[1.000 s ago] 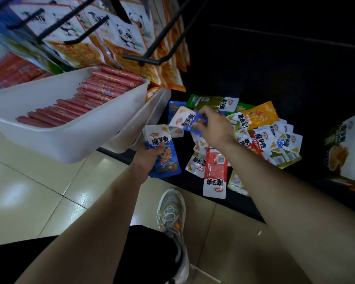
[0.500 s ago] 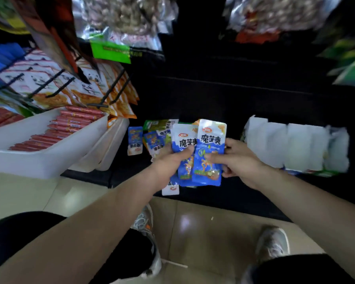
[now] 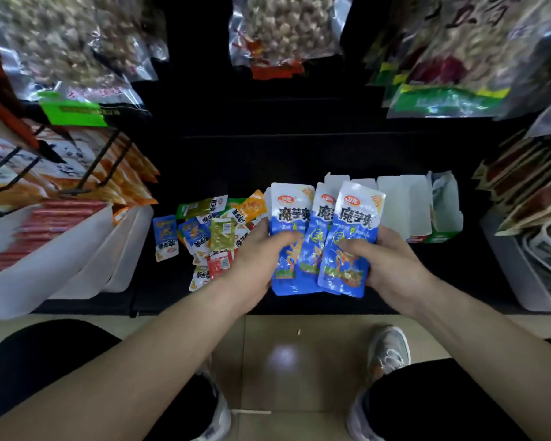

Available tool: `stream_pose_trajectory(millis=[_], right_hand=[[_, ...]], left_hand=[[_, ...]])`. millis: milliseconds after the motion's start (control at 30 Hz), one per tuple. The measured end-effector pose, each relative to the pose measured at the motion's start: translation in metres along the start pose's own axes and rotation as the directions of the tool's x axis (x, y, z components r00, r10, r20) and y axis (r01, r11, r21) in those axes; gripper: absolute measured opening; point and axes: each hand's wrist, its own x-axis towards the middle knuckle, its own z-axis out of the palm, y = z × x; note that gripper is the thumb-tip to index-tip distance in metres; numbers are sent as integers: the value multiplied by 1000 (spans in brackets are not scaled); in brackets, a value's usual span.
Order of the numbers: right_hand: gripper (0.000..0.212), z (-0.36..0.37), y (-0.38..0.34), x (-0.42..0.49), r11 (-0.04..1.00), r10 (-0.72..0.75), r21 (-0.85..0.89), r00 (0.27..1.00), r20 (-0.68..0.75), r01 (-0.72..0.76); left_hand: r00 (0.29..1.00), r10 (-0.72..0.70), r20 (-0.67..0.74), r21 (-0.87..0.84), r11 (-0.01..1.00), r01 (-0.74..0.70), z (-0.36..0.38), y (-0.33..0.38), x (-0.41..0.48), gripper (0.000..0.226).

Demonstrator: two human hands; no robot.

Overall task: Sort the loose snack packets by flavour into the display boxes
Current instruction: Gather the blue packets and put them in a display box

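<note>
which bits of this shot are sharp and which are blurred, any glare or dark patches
Head view: the blue packets in the middle are sharp enough that their print shows; the hanging bags along the top and the red sausages at the left edge are smeared; a soft glare spot sits on the floor tile; the shelf back is almost black.

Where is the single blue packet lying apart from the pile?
In the head view, the single blue packet lies flat on the dark shelf, left of centre, between the white bins and the loose pile of packets.
</note>
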Motion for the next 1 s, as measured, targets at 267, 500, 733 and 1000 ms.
stream_pose_trajectory(millis=[267, 500, 733, 1000], right_hand=[[32, -21, -4, 35, 999, -29, 45, 997, 76, 26], [37, -27, 7, 57, 993, 24, 114, 998, 52, -30], [51, -28, 19, 72, 1000, -19, -15, 1000, -11, 19], [48, -30, 13, 70, 995, -85, -49, 996, -15, 85]], left_hand=[[992, 117, -42, 132, 985, -110, 20, -6, 32, 40], [999, 38, -14, 106, 994, -36, 22, -6, 65, 23], [994, 107, 5, 150, 983, -106, 14, -8, 75, 24], [992, 128, -6, 161, 979, -126, 6, -2, 75, 26]])
